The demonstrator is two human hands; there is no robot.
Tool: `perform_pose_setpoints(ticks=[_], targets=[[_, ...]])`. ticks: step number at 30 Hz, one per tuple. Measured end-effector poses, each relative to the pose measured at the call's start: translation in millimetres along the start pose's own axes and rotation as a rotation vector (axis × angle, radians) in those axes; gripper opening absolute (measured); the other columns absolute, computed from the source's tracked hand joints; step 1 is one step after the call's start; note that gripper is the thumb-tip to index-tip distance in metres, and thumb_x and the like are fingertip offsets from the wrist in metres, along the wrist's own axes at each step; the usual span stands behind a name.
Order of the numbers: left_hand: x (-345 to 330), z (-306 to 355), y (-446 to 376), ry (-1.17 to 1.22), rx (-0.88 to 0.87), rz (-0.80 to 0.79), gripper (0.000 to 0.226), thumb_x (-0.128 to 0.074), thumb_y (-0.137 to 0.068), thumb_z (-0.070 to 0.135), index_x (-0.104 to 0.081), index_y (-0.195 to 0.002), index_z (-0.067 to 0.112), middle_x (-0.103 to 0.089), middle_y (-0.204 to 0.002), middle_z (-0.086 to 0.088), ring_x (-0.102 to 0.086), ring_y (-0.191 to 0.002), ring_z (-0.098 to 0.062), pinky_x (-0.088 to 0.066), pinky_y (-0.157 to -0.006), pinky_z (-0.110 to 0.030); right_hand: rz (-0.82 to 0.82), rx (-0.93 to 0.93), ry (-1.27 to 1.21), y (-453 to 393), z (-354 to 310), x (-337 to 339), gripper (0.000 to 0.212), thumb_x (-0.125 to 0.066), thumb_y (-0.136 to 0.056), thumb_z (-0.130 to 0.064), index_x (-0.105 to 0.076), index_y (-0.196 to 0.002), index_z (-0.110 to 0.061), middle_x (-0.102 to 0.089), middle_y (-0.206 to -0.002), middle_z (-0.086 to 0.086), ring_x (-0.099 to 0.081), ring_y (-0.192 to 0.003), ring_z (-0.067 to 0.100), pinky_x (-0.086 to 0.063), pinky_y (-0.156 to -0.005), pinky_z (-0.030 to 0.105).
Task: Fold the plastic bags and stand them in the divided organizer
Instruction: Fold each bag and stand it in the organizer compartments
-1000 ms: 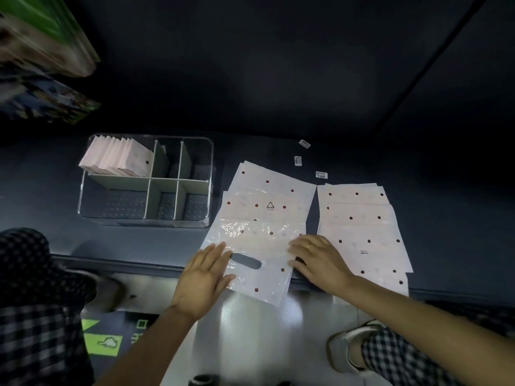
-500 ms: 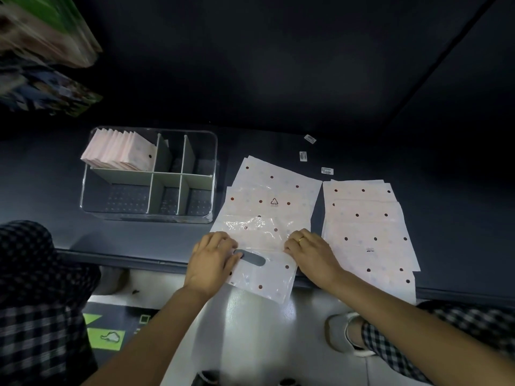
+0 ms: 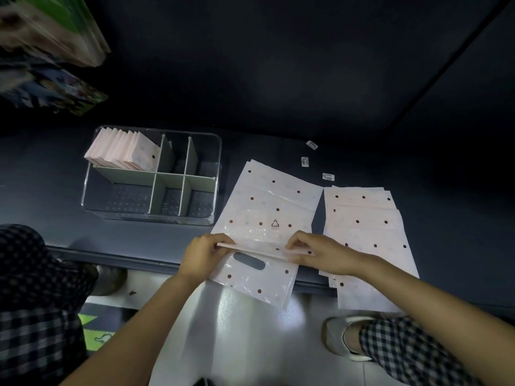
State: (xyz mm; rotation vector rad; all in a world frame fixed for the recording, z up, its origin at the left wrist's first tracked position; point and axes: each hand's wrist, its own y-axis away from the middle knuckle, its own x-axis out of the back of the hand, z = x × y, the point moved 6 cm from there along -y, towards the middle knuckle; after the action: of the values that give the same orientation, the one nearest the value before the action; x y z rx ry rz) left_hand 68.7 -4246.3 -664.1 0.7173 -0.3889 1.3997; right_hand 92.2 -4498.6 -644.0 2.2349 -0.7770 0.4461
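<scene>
Dark blue-grey counter (image 3: 50,174) fills the middle of the view, backed by a dark wall, with pale floor below its near edge. Two spreads of flat pink plastic bags with dark dots lie on the counter's right half. The right spread (image 3: 365,224) fans toward the near edge and hangs a little past it. The left spread (image 3: 273,196) sits just beside it, nearer the counter's centre, and one bag in it shows a recycling triangle.

Toward the left of the counter stands the clear divided organizer (image 3: 217,174), parted by pale green dividers. Its far left compartment holds a row of folded bags (image 3: 122,151) standing on edge, leaning slightly; the other compartments show only their dotted floor.

At the near edge, the top bag (image 3: 259,285) of the left spread is being folded: its handle end with the oval cut-out hangs over the counter's edge, and a crease runs across it between the hands. The left hand (image 3: 203,254) pinches the crease at its left end, fingers curled round the plastic. The right hand (image 3: 323,254) pinches the right end the same way.

Three small white labels (image 3: 328,176) lie toward the far edge, beyond the bags. Checked trouser legs and a grey shoe (image 3: 340,338) show below.
</scene>
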Motion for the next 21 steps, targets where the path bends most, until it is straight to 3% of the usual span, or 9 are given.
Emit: perform_pose_setpoints(ticks=[2, 4, 7, 10, 13, 15, 21], targets=[[-3.1, 1.6, -1.4, 0.037, 0.028, -0.021, 0.006, -0.072, -0.082, 0.023, -0.07, -0.077, 0.026, -0.064, -0.063, 0.008, -0.055, -0.059, -0.01, -0.039, -0.055, -0.021, -0.027, -0.055, -0.055, -1.7, 7.1, 4.1, 0.041, -0.071, -0.076, -0.048, -0.053, -0.11, -0.036, -0.057, -0.114, -0.023, -0.05, -0.11, -0.009, -0.038, -0.093, 0.01], [-5.9, 2.1, -3.8, 0.073, 0.062, -0.029, 0.011, -0.069, -0.085, 0.022, -0.066, -0.075, 0.025, -0.056, -0.057, 0.006, -0.046, -0.053, -0.009, -0.036, -0.054, -0.024, 0.053, -0.084, -0.104, -6.3, 16.4, 9.9, 0.033, -0.075, -0.076, -0.035, -0.059, -0.105, -0.033, -0.061, -0.106, -0.019, -0.055, -0.101, -0.003, -0.039, -0.082, 0.007], [-8.3, -0.8, -8.0, 0.12, 0.141, 0.009, 0.02, -0.063, -0.089, 0.026, -0.057, -0.07, 0.028, -0.047, -0.052, 0.007, -0.042, -0.051, -0.008, -0.033, -0.051, -0.02, 0.319, -0.138, -0.285, -11.9, 31.1, 21.9, 0.009, -0.069, -0.084, -0.018, -0.065, -0.091, -0.013, -0.063, -0.086, -0.001, -0.055, -0.08, 0.013, -0.039, -0.067, 0.018], [-7.9, -3.4, -7.5, 0.132, 0.233, 0.094, 0.026, -0.058, -0.092, 0.033, -0.057, -0.076, 0.014, -0.044, -0.05, 0.007, -0.044, -0.052, -0.013, -0.034, -0.05, -0.021, 0.508, -0.244, -0.452, -15.7, 40.3, 26.2, 0.025, -0.066, -0.087, -0.016, -0.052, -0.069, -0.007, -0.052, -0.069, 0.007, -0.047, -0.067, 0.018, -0.035, -0.063, 0.03], [-10.9, -0.3, -3.0, 0.187, 0.271, 0.137, 0.029, -0.056, -0.093, 0.036, -0.059, -0.108, 0.011, -0.066, -0.083, -0.007, -0.06, -0.081, -0.024, -0.047, -0.075, -0.035, 0.573, -0.343, -0.348, -22.4, 43.9, 28.5, 0.046, -0.058, -0.092, -0.022, -0.031, -0.056, -0.016, -0.034, -0.057, -0.001, -0.033, -0.057, 0.015, -0.023, -0.055, 0.031], [-13.8, 2.3, 1.3, 0.199, 0.278, 0.163, 0.036, -0.057, -0.092, 0.034, -0.054, -0.122, 0.015, -0.063, -0.103, -0.009, -0.059, -0.093, -0.024, -0.049, -0.086, -0.037, 0.592, -0.385, -0.265, -26.0, 46.0, 30.1, 0.046, -0.052, -0.095, -0.026, -0.029, -0.056, -0.017, -0.033, -0.058, -0.002, -0.033, -0.058, 0.015, -0.023, -0.054, 0.03], [-14.5, 11.5, 5.0, 0.096, 0.293, 0.21, 0.042, -0.057, -0.093, 0.027, -0.043, -0.131, 0.017, -0.056, -0.11, -0.014, -0.049, -0.105, -0.031, -0.044, -0.091, -0.042, 0.628, -0.459, -0.109, -32.1, 47.9, 31.3, 0.043, -0.045, -0.097, -0.028, -0.03, -0.059, -0.015, -0.039, -0.062, -0.001, -0.039, -0.066, 0.021, -0.026, -0.054, 0.031]])
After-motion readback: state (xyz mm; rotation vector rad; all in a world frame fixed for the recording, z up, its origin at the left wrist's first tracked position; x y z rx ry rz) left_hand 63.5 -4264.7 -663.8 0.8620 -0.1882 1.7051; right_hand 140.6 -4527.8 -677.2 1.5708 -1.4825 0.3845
